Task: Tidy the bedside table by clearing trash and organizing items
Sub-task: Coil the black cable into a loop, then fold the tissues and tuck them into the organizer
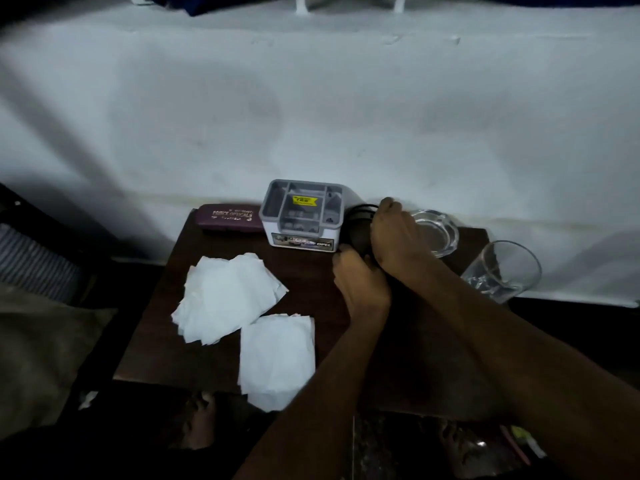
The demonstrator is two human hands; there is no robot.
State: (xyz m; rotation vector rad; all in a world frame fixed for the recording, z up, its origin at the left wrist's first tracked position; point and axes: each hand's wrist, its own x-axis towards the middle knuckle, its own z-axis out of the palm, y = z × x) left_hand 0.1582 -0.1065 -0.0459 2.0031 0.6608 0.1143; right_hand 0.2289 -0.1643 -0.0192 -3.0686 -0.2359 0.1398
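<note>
On the dark wooden bedside table (214, 355) both my hands hold a coiled black cable (358, 225) just right of a grey-and-white organizer box (302, 216). My right hand (393, 233) is closed over the top of the coil. My left hand (360, 284) grips its near side. Much of the cable is hidden under my hands. Two stacks of white tissues lie on the table: a loose one (227, 297) at the middle left and a squarer one (277, 358) at the front edge.
A maroon spectacle case (228, 218) lies at the back left by the white wall. A glass ashtray (438, 233) sits behind my right hand, and a drinking glass (502, 271) stands tilted at the table's right edge. My bare feet (197, 420) show on the floor below.
</note>
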